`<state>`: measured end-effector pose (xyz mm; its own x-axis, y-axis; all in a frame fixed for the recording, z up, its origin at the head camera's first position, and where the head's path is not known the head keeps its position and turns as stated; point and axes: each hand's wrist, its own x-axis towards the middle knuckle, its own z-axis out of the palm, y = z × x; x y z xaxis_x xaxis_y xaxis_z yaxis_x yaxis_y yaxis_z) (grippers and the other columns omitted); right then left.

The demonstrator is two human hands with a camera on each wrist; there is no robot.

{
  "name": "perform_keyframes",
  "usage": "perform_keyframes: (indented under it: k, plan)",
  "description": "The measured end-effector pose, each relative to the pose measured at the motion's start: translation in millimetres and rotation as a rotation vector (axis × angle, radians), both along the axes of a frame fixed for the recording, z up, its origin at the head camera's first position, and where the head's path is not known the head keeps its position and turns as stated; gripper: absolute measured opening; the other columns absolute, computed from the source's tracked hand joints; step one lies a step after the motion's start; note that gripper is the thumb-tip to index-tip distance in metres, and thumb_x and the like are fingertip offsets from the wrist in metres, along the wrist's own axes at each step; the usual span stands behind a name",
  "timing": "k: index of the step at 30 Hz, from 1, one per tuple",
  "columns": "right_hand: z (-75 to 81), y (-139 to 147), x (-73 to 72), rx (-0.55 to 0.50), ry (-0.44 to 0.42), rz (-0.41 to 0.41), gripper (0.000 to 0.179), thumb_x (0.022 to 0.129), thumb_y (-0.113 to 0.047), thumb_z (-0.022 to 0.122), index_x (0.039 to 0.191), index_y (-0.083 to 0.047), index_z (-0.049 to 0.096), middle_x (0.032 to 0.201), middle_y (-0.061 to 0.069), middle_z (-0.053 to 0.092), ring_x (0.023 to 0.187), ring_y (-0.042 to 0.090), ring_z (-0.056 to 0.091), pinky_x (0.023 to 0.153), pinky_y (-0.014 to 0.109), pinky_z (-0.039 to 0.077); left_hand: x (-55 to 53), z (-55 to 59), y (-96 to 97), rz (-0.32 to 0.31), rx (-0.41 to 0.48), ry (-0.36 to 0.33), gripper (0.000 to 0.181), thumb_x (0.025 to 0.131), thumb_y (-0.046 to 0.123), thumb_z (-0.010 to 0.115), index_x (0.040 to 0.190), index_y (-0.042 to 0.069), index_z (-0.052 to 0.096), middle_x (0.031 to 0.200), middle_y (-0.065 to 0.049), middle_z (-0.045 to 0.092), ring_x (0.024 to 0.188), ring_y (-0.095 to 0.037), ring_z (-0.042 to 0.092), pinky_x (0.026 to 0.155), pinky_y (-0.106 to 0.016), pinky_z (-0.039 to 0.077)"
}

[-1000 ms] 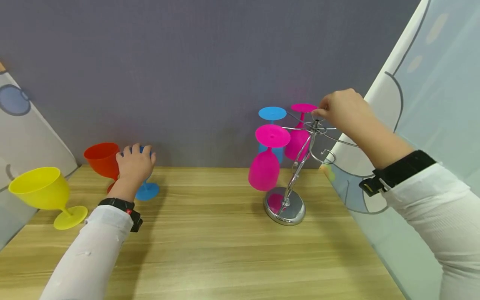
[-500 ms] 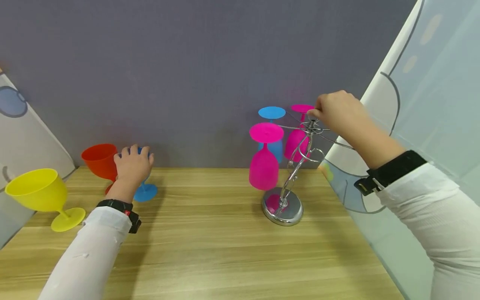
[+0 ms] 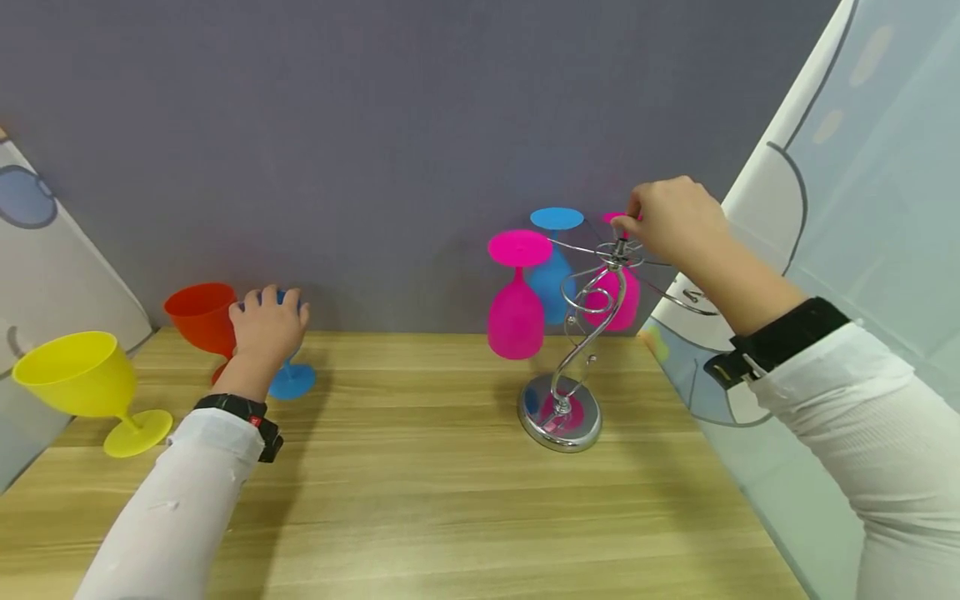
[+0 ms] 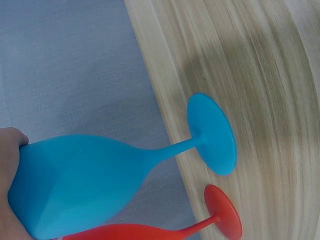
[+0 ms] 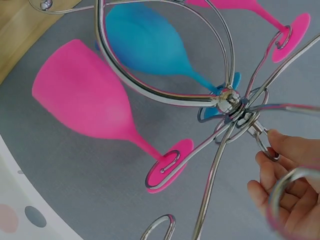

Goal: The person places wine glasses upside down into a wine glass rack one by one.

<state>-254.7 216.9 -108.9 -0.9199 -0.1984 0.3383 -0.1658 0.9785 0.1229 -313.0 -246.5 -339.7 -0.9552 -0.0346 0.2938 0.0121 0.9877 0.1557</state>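
Observation:
My left hand (image 3: 267, 333) grips the bowl of an upright blue goblet (image 4: 85, 180) from above; its foot rests on the table. Close beside that goblet stands a red goblet (image 3: 201, 318). At the right, my right hand (image 3: 678, 221) pinches the small ring (image 5: 267, 149) on top of a chrome stemware rack (image 3: 562, 417). Upside down from the rack's arms hang a front pink goblet (image 3: 516, 318), a blue goblet (image 5: 147, 42) and a second pink goblet (image 5: 82, 95), which my right hand partly hides in the head view.
A yellow goblet (image 3: 78, 375) stands at the far left of the wooden table (image 3: 420, 492). Bare curved arms (image 5: 212, 185) of the rack stick out near my right hand. A grey panel (image 3: 375, 167) rises behind, with printed panels (image 3: 862, 208) at the sides.
The rack's arms have turned under my right hand. The front pink goblet has swung left and back, while the other pink and blue ones have shifted right. My left hand holds its place.

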Motion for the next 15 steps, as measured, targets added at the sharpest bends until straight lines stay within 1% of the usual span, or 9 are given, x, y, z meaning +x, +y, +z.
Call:
perform_keyframes:
  k: [7, 15]
  plan:
    - [-0.3, 1.2, 1.9, -0.022, 0.021, 0.012, 0.028, 0.094, -0.028, 0.062, 0.094, -0.001, 0.069, 0.080, 0.014, 0.067, 0.073, 0.030, 0.057, 0.054, 0.035, 0.044, 0.3, 3.1, 2.9, -0.001, 0.002, -0.013, 0.044, 0.105, 0.025, 0.033, 0.139, -0.002, 0.034, 0.139, -0.035, 0.029, 0.125, -0.058, 0.026, 0.101, -0.074, 0.023]
    - [-0.9, -1.6, 2.0, -0.033, 0.031, 0.016, 0.027, 0.094, -0.025, 0.062, 0.097, 0.002, 0.068, 0.080, 0.016, 0.066, 0.072, 0.030, 0.057, 0.057, 0.038, 0.047, 0.3, 5.1, 3.1, -0.004, 0.005, -0.021, 0.044, 0.105, 0.025, 0.032, 0.140, -0.002, 0.034, 0.139, -0.036, 0.029, 0.125, -0.058, 0.025, 0.101, -0.074, 0.023]
